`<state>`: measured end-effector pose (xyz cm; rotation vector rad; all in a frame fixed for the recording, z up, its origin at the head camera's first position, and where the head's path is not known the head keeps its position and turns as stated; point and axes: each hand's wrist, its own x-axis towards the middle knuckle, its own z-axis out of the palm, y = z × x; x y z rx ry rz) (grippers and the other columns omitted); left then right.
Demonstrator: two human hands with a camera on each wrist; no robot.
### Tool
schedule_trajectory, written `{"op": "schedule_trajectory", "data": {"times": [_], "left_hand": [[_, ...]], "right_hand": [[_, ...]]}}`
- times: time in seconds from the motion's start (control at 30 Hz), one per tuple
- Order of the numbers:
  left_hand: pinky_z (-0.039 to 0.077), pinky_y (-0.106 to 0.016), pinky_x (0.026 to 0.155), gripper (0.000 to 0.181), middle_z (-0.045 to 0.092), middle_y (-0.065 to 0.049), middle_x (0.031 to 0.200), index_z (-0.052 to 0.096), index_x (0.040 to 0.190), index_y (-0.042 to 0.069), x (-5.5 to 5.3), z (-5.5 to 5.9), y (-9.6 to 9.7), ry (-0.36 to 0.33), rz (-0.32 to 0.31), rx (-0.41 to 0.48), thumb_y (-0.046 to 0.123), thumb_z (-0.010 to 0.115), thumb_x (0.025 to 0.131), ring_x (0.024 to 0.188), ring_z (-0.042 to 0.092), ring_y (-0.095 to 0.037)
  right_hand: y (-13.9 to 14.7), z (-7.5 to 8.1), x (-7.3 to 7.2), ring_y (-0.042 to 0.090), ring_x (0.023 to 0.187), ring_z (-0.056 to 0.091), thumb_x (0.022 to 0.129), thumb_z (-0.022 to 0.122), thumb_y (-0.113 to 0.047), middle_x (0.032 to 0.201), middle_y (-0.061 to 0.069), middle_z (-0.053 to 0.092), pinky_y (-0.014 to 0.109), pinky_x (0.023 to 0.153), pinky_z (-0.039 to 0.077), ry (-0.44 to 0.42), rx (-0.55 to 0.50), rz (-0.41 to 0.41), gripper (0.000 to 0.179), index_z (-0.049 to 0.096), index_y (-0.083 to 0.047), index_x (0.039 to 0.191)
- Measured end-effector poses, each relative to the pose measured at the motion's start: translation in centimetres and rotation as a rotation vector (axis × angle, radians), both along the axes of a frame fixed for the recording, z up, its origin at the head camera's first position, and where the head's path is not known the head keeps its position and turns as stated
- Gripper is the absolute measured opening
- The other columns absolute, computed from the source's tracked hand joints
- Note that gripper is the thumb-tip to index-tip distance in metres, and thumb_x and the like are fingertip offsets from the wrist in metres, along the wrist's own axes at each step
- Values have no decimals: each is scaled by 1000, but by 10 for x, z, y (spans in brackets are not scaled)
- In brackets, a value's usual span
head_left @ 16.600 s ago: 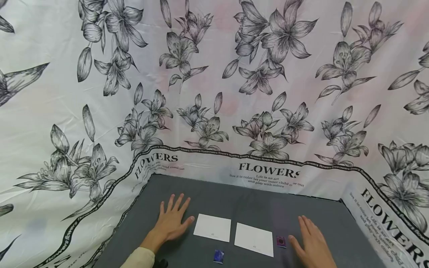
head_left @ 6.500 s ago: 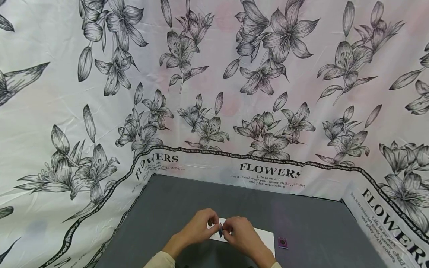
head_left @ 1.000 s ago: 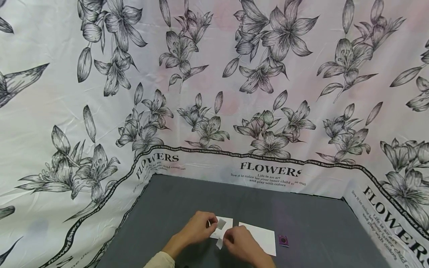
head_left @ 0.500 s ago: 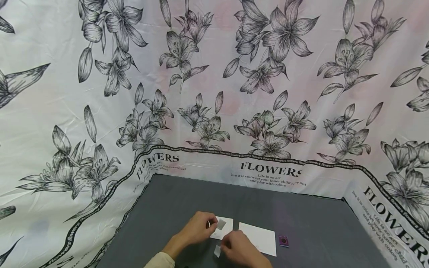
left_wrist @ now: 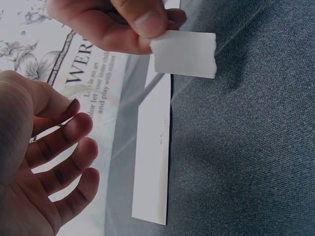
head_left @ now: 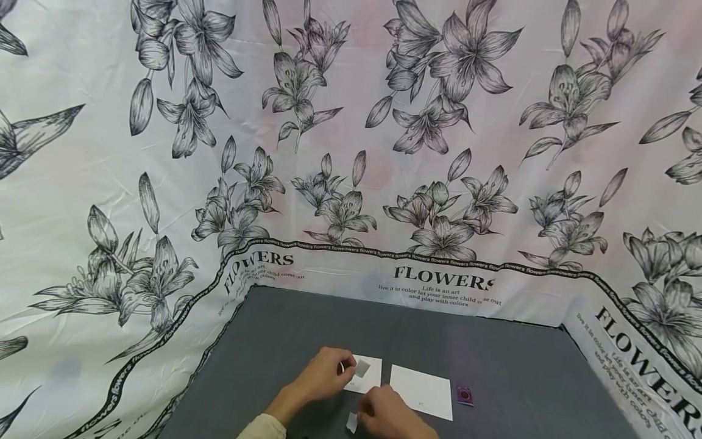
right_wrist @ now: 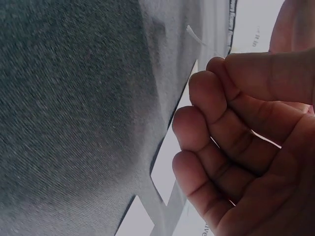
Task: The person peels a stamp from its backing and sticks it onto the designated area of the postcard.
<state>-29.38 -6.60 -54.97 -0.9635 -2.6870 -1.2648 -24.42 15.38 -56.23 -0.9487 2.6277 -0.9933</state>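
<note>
My left hand [head_left: 328, 373] hovers by the left white card [head_left: 373, 383] and pinches a small thin greyish-white piece [head_left: 362, 368] between thumb and forefinger. In the left wrist view that piece shows edge-on and looks translucent; its other fingers are loosely bent. Nearer the body, my right hand [head_left: 390, 416] pinches a small white paper-like piece [left_wrist: 184, 54] with one wavy edge. In the right wrist view only a thin curved edge of the white piece [right_wrist: 194, 34] shows past the fingertips. The two hands are apart, and the left card is partly covered.
A second white card [head_left: 421, 393] lies to the right of the first. Beside it is a small purple packet [head_left: 464, 396] with a dark round mark. The grey table [head_left: 329, 317] is bordered by a white flower-printed cloth [head_left: 329, 268] at the back and sides.
Earlier both hands lay spread and a blue packet was on the table; later they met over a small dark item. In the last second my right hand drew back with the white piece.
</note>
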Motion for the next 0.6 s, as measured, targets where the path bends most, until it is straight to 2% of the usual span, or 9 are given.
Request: {"op": "schedule_trajectory", "data": {"times": [0.13,0.4,0.47,0.6], "left_hand": [[49,-18,61,10,69,13,83,77,96,13,-1,-1,0,6,6,-10,12,69,103,70,62,-3],[48,-19,60,9,68,14,81,77,97,13,0,0,1,10,8,-8,13,71,102,67,59,0],[48,-18,59,9,68,14,81,78,97,13,1,0,1,5,12,-11,12,71,102,66,57,2],[48,-18,59,9,69,13,81,78,98,12,1,0,0,6,14,-20,12,71,102,66,55,5]], "right_hand": [[-4,2,4,-3,64,59,95,75,-10,74,-9,75,23,63,54,-84,8,-54,13,83,-5,86],[-6,3,8,0,61,54,96,74,-10,72,-7,74,24,61,53,-108,65,-96,14,83,-6,86],[-4,-4,6,3,59,53,95,74,-9,69,-7,71,24,59,51,-118,57,-94,14,83,-5,85],[3,-36,-8,5,58,51,96,72,-10,67,-9,67,25,57,48,-126,57,-87,14,83,-6,87]]}}
